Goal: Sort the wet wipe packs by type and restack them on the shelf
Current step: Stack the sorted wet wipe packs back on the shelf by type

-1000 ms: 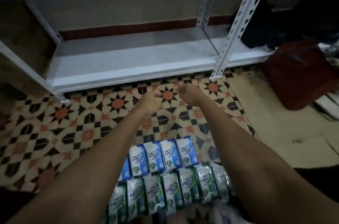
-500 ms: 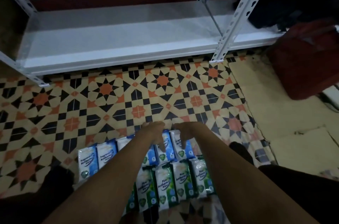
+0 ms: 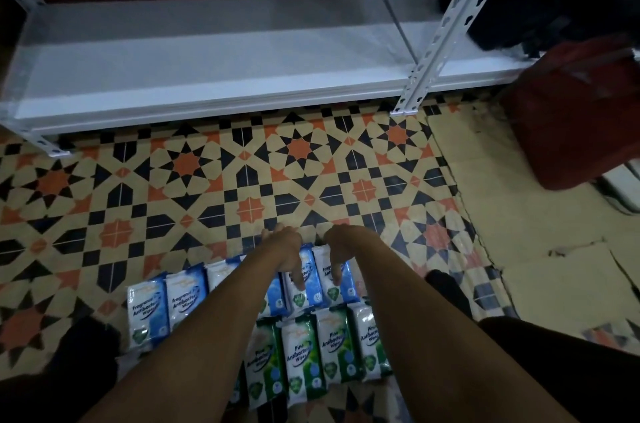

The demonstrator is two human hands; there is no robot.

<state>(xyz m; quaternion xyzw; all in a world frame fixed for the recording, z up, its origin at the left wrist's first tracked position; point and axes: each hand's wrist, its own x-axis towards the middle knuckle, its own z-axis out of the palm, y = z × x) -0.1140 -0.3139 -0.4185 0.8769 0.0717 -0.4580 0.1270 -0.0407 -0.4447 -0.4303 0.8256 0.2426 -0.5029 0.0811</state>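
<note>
On the patterned tile floor point(image 3: 214, 180), in front of the white metal shelf point(image 3: 214, 52), lie blue-and-white wet wipe packs point(image 3: 147, 315) in one row and four green-and-white packs point(image 3: 301, 350) nearer the person, long axes pointing toward the shelf. At least five blue ones show. The left hand point(image 3: 285, 251) and right hand point(image 3: 343, 246) reach over the blue row, fingers hanging loosely spread onto two packs.

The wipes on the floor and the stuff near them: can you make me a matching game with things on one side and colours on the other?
Things:
1. Pine Antibacterial Wipes packs
2. Fragrance Free Antibacterial Wipes packs
3. shelf
4. bag

Colours:
A. white
B. dark red
C. green and white
D. blue and white

Pairs: 1-C, 2-D, 3-A, 4-B
</note>
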